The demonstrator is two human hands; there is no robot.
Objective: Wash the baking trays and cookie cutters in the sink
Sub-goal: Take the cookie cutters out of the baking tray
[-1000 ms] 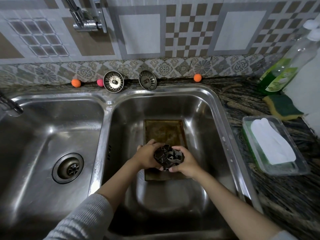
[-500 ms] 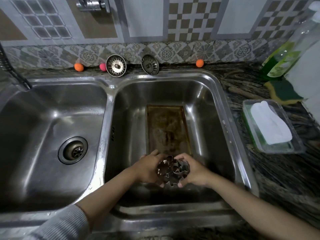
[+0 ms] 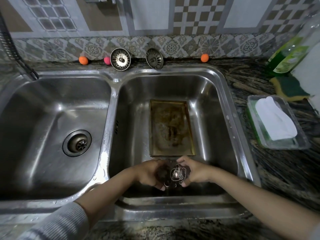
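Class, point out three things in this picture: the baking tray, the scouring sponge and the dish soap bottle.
baking tray (image 3: 170, 125), head view, on its stained floor.
scouring sponge (image 3: 290, 86), head view, on its green top face.
dish soap bottle (image 3: 285, 58), head view, on its green lower body.

Double sink (image 3: 110, 104): stainless steel, brushed with a glossy sheen, water beads on the divider. Baking tray (image 3: 170, 127), 12 o'clock of the hands: dull metal, brownish stained, rough-looking film. Cookie cutters (image 3: 176, 174): thin shiny metal strip, bright glints. Strainer plugs (image 3: 120, 59) at 12 o'clock of the divider: polished metal. Countertop (image 3: 251, 80): dark veined stone, semi-gloss. Container (image 3: 304, 144) at 3 o'clock: clear plastic. Sponge (image 3: 290, 89): matt, coarse green face, yellow foam. Sleeve (image 3: 57, 224): ribbed grey knit.
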